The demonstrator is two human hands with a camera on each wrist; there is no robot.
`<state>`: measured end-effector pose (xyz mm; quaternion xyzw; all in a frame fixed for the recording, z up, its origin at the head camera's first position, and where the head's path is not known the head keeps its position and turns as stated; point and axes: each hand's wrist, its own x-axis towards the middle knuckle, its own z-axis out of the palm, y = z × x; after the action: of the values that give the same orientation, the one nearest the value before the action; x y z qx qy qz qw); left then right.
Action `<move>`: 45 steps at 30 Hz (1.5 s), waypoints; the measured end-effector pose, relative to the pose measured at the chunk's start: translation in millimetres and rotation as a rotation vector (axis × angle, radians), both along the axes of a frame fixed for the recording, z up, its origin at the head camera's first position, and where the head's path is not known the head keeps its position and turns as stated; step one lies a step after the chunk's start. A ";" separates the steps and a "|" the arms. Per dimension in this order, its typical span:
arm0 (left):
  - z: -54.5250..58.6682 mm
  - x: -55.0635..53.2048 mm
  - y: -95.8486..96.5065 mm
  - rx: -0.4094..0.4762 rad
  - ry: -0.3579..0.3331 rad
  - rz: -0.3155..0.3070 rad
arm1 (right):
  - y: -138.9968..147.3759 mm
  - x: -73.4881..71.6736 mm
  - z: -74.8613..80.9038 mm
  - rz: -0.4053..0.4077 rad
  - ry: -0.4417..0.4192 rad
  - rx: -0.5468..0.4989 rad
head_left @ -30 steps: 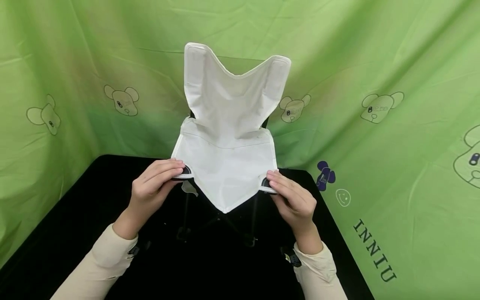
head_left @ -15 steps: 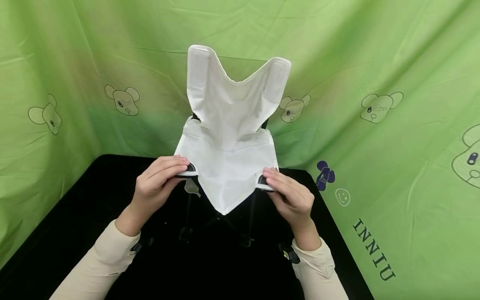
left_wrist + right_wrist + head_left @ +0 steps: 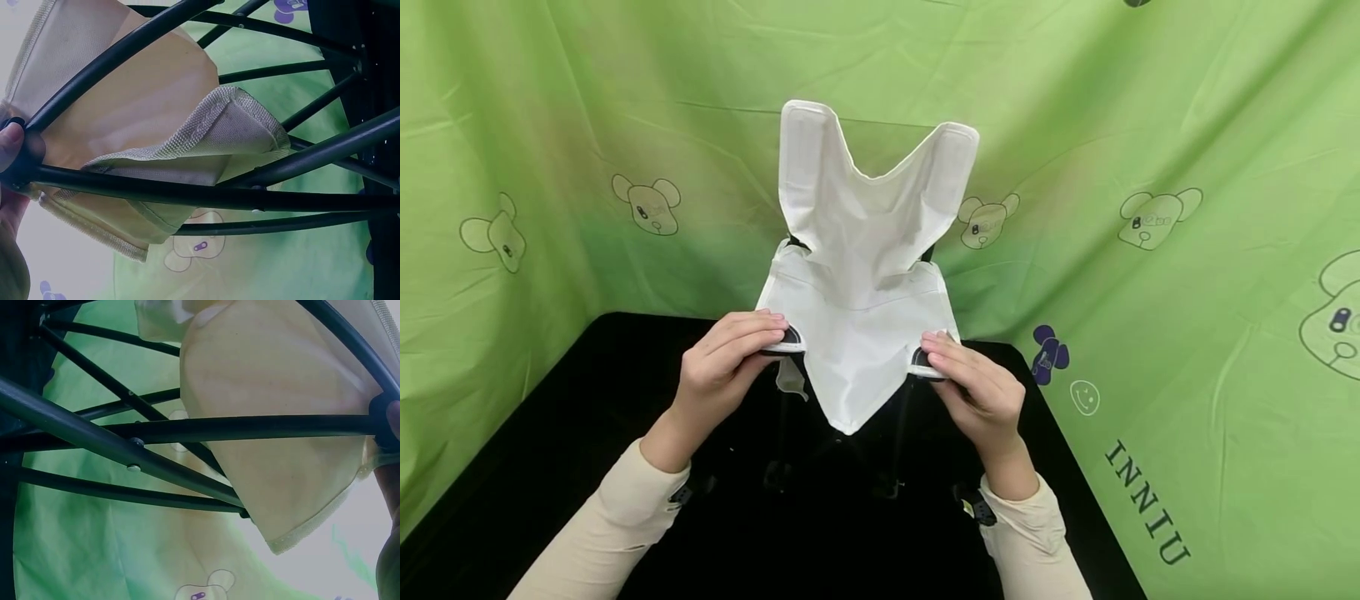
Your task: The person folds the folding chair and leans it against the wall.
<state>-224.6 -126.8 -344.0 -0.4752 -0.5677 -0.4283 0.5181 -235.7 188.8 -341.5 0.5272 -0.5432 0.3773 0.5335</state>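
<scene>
A small folding chair with a white fabric seat stands on the black table, its backrest rising behind. My left hand grips the seat's front left corner, fingers on top by a dark corner patch and thumb below. At the front right corner my right hand holds the other dark patch the same way. In the left wrist view, dark tubes of the frame run from the gripped corner under the fabric. Similar crossing tubes show in the right wrist view.
A black cloth-covered table lies under the chair. Green curtains with printed bear heads hang close behind and at both sides. A small pale flap dangles below the seat's left corner.
Both hands have drawn slightly toward each other, the left moving right more than the right moved left. The chair's front corners are closer together, and the backrest top appears lower and narrower.
</scene>
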 end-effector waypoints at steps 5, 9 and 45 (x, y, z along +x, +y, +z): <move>2.0 -1.6 2.2 -0.004 0.000 -0.002 | -1.9 -0.2 2.9 0.000 -0.004 0.005; 3.3 -3.8 4.9 -0.019 -0.005 -0.001 | -3.3 -0.3 4.5 0.005 0.007 -0.012; 17.8 -15.8 20.3 -0.069 -0.005 -0.050 | -9.2 -6.2 22.0 0.062 -0.049 0.077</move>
<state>-240.5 -106.5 -326.2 -0.5057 -0.5714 -0.4223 0.4893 -242.0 179.6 -319.5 0.5545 -0.5538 0.3850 0.4874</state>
